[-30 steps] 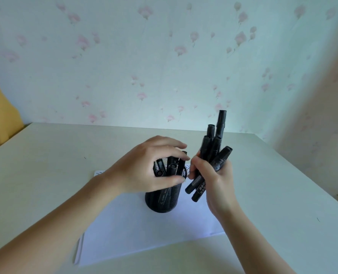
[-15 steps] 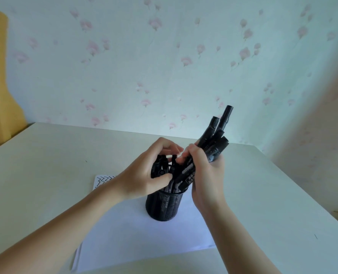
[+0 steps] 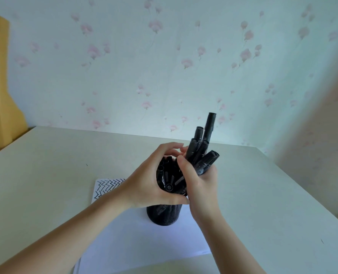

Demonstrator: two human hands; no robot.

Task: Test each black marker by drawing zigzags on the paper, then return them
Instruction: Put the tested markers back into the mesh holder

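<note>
Here, the right hand (image 3: 200, 186) grips a bundle of black markers (image 3: 202, 147), its fingers and thumb curled round the lower parts of the barrels — the capped ends fan upward and lean slightly to the right, the tallest one rising well above the rest. The bottom ends of this bundle sit at the mouth of a black mesh pen cup (image 3: 164, 214), which stands upright on a white sheet of paper (image 3: 136, 240). The left hand (image 3: 144, 180) is wrapped round the top of the cup, thumb across the near side and fingers curving over the far rim, so it holds the cup and the markers in the cup (image 3: 169, 177), whose round ends show between the two hands. The fingertips of both hands nearly meet above the cup. Pale print runs along some barrels, but it is too small to read, and no brand can be made out. At the far left corner of the paper, rows of black zigzags (image 3: 108, 185) are drawn — partly hidden behind the left wrist. The paper lies on a pale table (image 3: 45, 165) that reaches back to a wall with pink flowered wallpaper (image 3: 164, 66). A yellow object (image 3: 0, 86) stands at the left edge.
</note>
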